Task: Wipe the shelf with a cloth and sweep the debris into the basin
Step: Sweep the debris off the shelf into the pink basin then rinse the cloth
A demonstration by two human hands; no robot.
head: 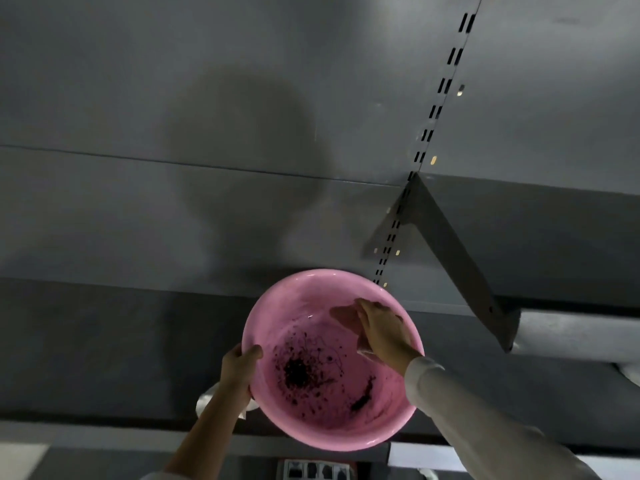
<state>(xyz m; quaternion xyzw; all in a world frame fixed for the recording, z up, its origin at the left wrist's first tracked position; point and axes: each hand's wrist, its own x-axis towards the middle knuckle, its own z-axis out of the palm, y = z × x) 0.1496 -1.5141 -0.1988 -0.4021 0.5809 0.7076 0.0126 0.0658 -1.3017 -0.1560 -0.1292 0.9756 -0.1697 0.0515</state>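
Basin point(311, 327): pink, dark debris point(298, 370) inside.
Left hand point(239, 367): grips the basin's rim.
Right hand point(382, 329): over the basin, clutching a cloth point(363, 351).

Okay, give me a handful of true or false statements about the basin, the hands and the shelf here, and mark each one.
1. The pink basin holds dark debris. True.
2. The left hand grips the basin's rim. True.
3. The basin sits flat on the floor. False: it is held up against the front edge of the grey shelf.
4. The right hand hangs at the person's side. False: it is over the basin's far side, with what looks like a pale cloth under it.
5. The shelf holds stacked boxes. False: no goods show on the part in view.
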